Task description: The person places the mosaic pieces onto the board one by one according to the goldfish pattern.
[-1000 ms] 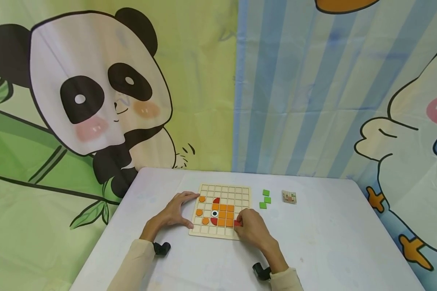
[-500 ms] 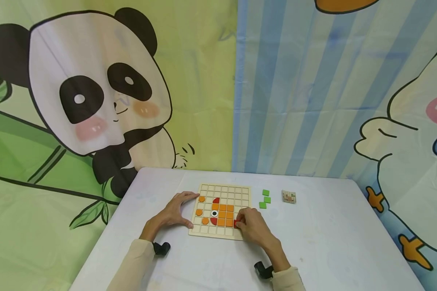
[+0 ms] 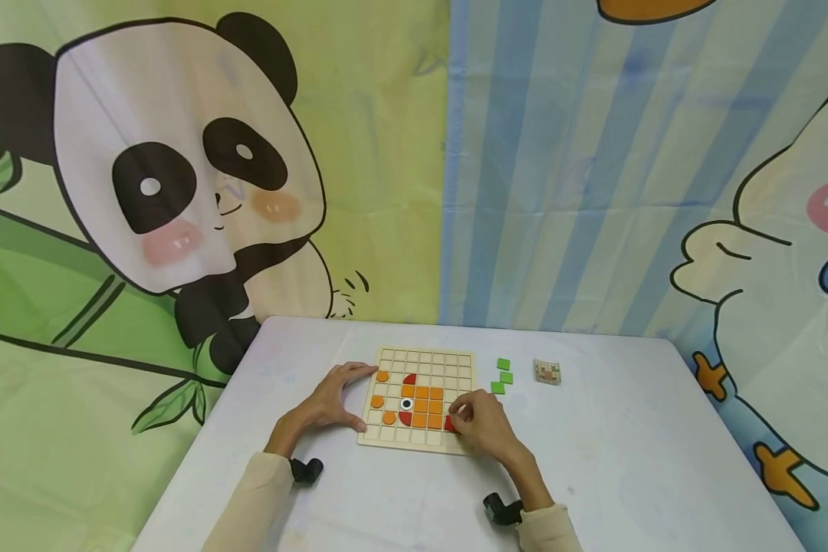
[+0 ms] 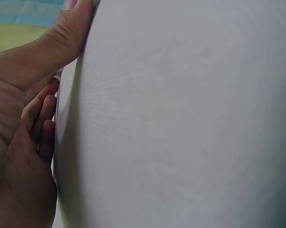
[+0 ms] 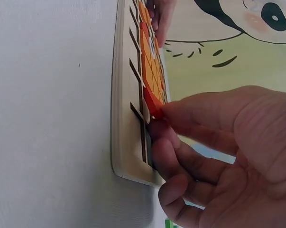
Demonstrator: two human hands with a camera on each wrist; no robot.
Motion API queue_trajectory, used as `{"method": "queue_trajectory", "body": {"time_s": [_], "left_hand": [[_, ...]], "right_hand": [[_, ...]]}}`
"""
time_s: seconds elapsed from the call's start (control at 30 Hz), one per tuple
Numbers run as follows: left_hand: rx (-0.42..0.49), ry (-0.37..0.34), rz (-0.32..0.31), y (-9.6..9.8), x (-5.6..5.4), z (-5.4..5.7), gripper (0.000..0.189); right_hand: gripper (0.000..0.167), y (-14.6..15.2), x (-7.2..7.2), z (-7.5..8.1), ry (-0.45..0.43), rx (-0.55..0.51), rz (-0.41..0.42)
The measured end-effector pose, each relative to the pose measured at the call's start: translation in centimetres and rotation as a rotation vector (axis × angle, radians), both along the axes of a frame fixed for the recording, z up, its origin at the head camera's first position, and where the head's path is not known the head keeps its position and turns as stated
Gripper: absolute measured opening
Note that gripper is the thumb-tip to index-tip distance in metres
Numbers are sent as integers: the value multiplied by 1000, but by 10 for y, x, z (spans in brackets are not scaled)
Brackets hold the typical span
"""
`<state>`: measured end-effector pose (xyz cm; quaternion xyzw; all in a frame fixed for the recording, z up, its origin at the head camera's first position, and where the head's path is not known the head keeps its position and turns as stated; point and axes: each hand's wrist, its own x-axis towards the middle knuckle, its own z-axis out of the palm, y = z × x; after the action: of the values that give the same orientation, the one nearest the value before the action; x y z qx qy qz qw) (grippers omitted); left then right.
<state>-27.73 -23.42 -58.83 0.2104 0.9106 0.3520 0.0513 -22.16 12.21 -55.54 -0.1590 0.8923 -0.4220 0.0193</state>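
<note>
A pale wooden grid board [image 3: 393, 441] lies on the table, bearing orange square tiles [image 3: 428, 407], red quarter-round tiles [image 3: 405, 419], a white eye tile [image 3: 406, 404] and orange round tiles [image 3: 377, 402]. My left hand [image 3: 326, 400] spans the board's left side, thumb and fingers spread along its edge. Over the right side is my right hand [image 3: 483, 422], fingers curled. In the right wrist view, its thumb and index finger pinch the near corner of a red tile [image 5: 152, 102] beside the orange ones. That red tile [image 3: 450, 424] shows just below the fingertips in the head view.
Several green square tiles [image 3: 504, 378] lie right of the board. Farther right is a small patterned card [image 3: 547, 372]. The white table [image 3: 614, 445] ends at a printed curtain with a panda [image 3: 179, 161]. Black wrist devices [image 3: 502, 509] sit at both wrists.
My right hand has shifted slightly right and away from me, uncovering more of the red tile. My left hand has kept its place at the board's left edge.
</note>
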Motion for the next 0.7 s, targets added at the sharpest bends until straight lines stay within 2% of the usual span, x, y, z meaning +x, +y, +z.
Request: {"method": "queue_trajectory", "body": {"time_s": [0.13, 0.23, 0.53, 0.7], "left_hand": [[-1, -7, 5, -1, 0, 0, 123], [-6, -9, 11, -1, 0, 0, 123], [-3, -10, 5, -1, 0, -2, 122], [13, -17, 7, -1, 0, -2, 122]], "right_hand": [[21, 0, -1, -2, -27, -27, -12], [21, 1, -1, -3, -24, -28, -18], [5, 0, 0, -4, -4, -11, -48], [8, 1, -1, -6, -1, -1, -32]]}}
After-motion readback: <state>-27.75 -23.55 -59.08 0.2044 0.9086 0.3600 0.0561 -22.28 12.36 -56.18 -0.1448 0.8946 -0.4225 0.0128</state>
